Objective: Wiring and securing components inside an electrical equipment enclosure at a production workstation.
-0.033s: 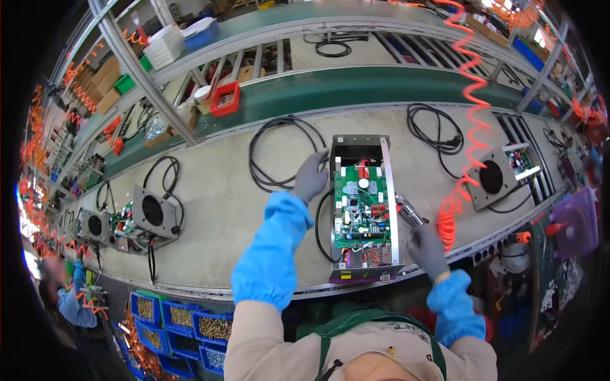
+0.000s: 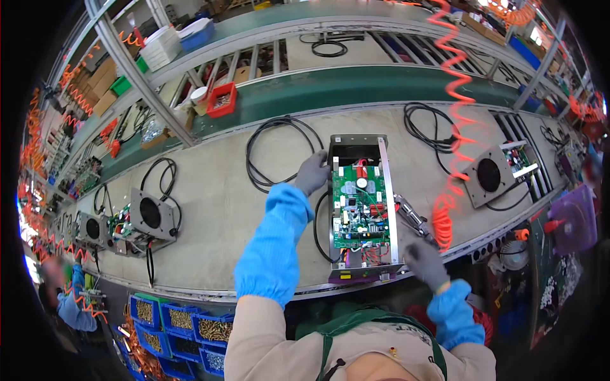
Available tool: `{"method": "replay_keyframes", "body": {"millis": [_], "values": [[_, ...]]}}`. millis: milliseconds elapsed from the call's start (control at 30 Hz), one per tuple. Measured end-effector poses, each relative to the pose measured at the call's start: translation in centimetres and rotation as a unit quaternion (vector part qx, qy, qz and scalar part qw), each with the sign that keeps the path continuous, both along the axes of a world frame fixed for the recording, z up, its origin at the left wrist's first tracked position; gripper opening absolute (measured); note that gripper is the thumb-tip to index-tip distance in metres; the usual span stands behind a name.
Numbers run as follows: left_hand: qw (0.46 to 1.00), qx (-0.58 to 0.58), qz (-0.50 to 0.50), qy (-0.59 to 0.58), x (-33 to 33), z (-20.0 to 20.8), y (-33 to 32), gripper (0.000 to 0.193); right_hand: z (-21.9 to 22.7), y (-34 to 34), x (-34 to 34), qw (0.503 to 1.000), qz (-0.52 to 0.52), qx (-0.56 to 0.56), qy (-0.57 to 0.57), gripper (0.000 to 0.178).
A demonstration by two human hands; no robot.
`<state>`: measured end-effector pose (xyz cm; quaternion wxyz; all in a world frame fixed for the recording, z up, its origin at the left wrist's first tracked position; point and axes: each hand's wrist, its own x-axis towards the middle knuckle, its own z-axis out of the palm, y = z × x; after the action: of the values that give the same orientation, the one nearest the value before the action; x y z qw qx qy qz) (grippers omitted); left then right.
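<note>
An open metal chassis (image 2: 385, 184) with a green circuit board (image 2: 359, 203) inside lies lengthwise on the grey workbench (image 2: 216, 209) in front of me. My left hand (image 2: 311, 173), in a grey glove and blue sleeve, grips the chassis's left wall near its far end. A black cable loop (image 2: 279, 152) lies just left of that hand. My right hand (image 2: 424, 261), also gloved, holds the rear of a pneumatic screwdriver (image 2: 412, 217) beside the chassis's right wall. An orange coiled hose (image 2: 454, 127) runs up from the tool.
Fan-fitted units sit at left (image 2: 149, 216) and right (image 2: 488, 174), with another black cable coil (image 2: 429, 127) behind. A green conveyor belt (image 2: 381, 86) and a red bin (image 2: 222, 100) lie beyond. Blue bins of screws (image 2: 184, 320) hang below the bench. Another person (image 2: 70, 305) works at lower left.
</note>
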<state>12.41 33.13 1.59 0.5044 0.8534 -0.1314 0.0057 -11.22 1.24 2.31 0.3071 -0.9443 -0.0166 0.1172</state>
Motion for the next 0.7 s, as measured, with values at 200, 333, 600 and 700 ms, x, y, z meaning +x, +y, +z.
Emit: {"method": "replay_keyframes", "body": {"millis": [200, 333, 600, 700], "values": [[0.996, 0.065, 0.023, 0.058, 1.0, -1.7, 0.1, 0.029, 0.6, 9.8, -8.6, 0.900, -0.065, 0.352, 0.248, 0.056], [0.987, 0.105, 0.111, -0.046, -4.0, -1.3, 4.1, 0.035, 1.4, 11.9, -8.0, 0.934, -0.141, 0.207, 0.254, 0.078], [0.931, 0.030, 0.346, -0.114, -17.1, -2.5, 10.6, 0.026, 2.9, 12.7, -5.6, 0.982, -0.034, 0.150, 0.110, 0.090], [0.916, 0.016, 0.395, -0.066, -19.1, -2.8, 11.4, 0.022, 2.1, 12.5, -4.2, 0.980, 0.084, 0.178, 0.011, 0.084]]}}
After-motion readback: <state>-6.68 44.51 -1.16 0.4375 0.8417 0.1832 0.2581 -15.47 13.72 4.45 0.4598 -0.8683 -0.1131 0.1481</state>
